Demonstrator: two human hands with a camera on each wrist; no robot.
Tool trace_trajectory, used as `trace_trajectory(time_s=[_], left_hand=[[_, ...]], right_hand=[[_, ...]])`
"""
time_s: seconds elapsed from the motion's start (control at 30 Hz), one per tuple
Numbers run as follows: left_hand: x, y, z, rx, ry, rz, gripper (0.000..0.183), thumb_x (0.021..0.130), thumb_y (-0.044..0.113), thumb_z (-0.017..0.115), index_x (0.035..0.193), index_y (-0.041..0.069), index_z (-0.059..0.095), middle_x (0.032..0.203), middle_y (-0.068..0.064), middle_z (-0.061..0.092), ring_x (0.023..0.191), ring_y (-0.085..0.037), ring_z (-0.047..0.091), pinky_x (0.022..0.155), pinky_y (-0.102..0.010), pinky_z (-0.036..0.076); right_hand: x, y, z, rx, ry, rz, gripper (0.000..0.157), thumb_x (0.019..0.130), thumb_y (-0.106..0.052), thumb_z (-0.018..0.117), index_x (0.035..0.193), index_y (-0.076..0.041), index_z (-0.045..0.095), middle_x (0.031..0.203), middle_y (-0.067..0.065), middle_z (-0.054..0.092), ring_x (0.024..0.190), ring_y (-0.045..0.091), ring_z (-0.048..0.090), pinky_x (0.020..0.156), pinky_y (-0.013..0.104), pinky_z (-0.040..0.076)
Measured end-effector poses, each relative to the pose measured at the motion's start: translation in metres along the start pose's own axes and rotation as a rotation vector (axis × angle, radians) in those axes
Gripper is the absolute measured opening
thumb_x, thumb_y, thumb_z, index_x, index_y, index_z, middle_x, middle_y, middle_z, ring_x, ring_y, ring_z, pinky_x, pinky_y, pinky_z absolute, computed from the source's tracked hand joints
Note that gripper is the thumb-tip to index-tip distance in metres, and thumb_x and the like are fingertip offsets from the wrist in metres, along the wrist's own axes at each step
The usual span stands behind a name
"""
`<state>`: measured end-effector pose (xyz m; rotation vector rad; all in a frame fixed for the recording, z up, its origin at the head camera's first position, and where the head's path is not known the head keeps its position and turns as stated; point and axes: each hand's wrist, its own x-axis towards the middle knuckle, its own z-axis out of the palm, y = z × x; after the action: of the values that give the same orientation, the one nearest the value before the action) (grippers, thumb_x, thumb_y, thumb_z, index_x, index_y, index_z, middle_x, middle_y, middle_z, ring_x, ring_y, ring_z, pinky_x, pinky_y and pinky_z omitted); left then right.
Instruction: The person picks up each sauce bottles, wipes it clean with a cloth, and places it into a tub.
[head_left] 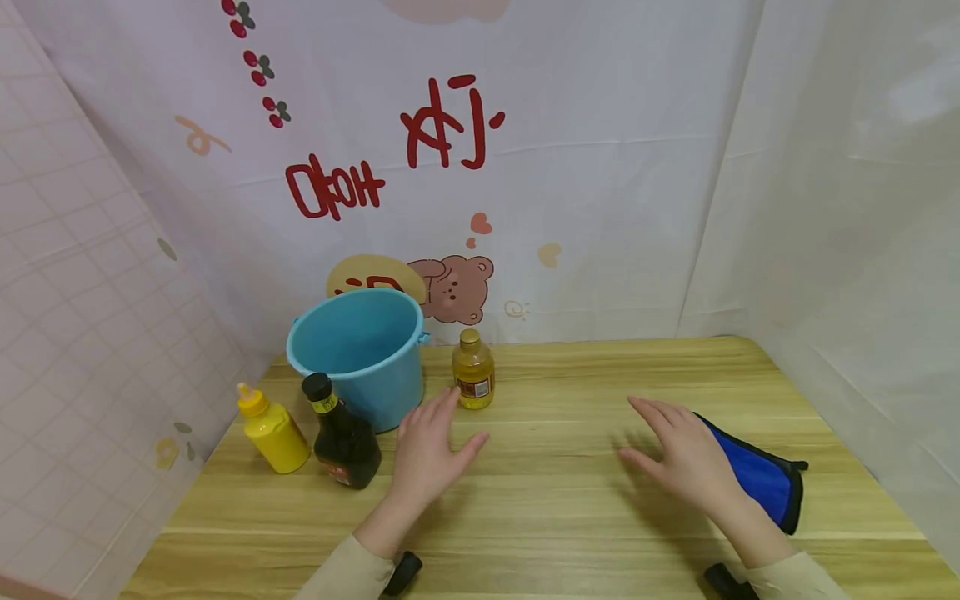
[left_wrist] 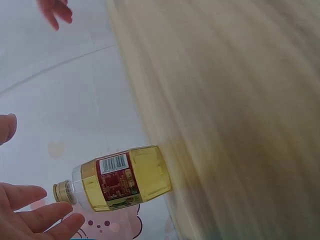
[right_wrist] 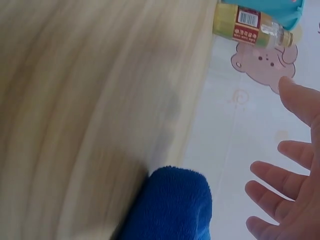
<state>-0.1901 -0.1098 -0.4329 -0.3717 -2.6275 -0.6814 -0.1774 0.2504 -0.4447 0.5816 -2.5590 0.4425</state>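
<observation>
My left hand (head_left: 429, 452) hovers over the wooden table with fingers spread and holds nothing. Beyond its fingertips stands a small bottle of yellow oil (head_left: 473, 377) with a gold cap; in the left wrist view this oil bottle (left_wrist: 120, 179) shows a dark red label with a barcode. To the left of that hand is a dark sauce bottle (head_left: 347, 442) with a black cap. My right hand (head_left: 686, 457), also empty with loosely extended fingers, is above the table beside a blue, black-edged fabric item (head_left: 757, 475). In the right wrist view the blue fabric (right_wrist: 172, 205) looks fluffy.
A light blue bucket (head_left: 386, 375) stands at the back left, behind the sauce bottle. Left of it is a yellow squeeze bottle (head_left: 277, 435) with a pointed nozzle. A printed white cloth (head_left: 600, 192) hangs along the table's back edge, with more cloth at both sides.
</observation>
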Motion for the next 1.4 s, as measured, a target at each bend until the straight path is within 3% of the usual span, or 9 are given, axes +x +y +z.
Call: trace_trajectory(time_s=[0.3, 0.5, 1.0, 1.4], left_hand=[[0.021, 0.002, -0.003, -0.175, -0.012, -0.126, 0.072, 0.086, 0.043, 0.077, 0.139, 0.001, 0.054, 0.135, -0.018, 0.058, 0.123, -0.038, 0.053, 0.101, -0.056, 0.043], [0.034, 0.000, 0.000, -0.300, 0.010, -0.202, 0.071, 0.086, 0.039, 0.077, 0.140, 0.000, 0.051, 0.138, -0.019, 0.055, 0.127, -0.039, 0.051, 0.104, -0.056, 0.041], [0.069, -0.003, 0.012, -0.429, 0.100, -0.279, 0.068, 0.089, 0.035, 0.075, 0.144, 0.004, 0.049, 0.144, -0.016, 0.051, 0.134, -0.036, 0.044, 0.109, -0.055, 0.036], [0.089, -0.003, 0.025, -0.509, 0.157, -0.339, 0.064, 0.090, 0.029, 0.075, 0.144, 0.003, 0.050, 0.142, -0.016, 0.053, 0.134, -0.034, 0.046, 0.111, -0.051, 0.034]], right_hand=[[-0.005, 0.010, -0.006, 0.057, -0.014, 0.059, 0.075, 0.077, -0.031, 0.085, 0.138, -0.003, 0.054, 0.121, 0.021, 0.064, 0.111, 0.044, 0.056, 0.091, 0.061, 0.043], [-0.006, 0.014, -0.009, 0.070, -0.028, 0.083, 0.074, 0.079, -0.032, 0.084, 0.139, -0.001, 0.053, 0.122, 0.022, 0.063, 0.112, 0.046, 0.055, 0.091, 0.062, 0.042], [-0.009, 0.025, -0.016, 0.102, -0.040, 0.122, 0.079, 0.078, -0.029, 0.085, 0.142, -0.001, 0.049, 0.126, 0.025, 0.060, 0.115, 0.048, 0.051, 0.092, 0.064, 0.040], [-0.015, 0.035, -0.019, 0.142, -0.024, 0.101, 0.080, 0.077, -0.026, 0.086, 0.143, -0.001, 0.049, 0.129, 0.025, 0.059, 0.116, 0.049, 0.050, 0.092, 0.063, 0.038]])
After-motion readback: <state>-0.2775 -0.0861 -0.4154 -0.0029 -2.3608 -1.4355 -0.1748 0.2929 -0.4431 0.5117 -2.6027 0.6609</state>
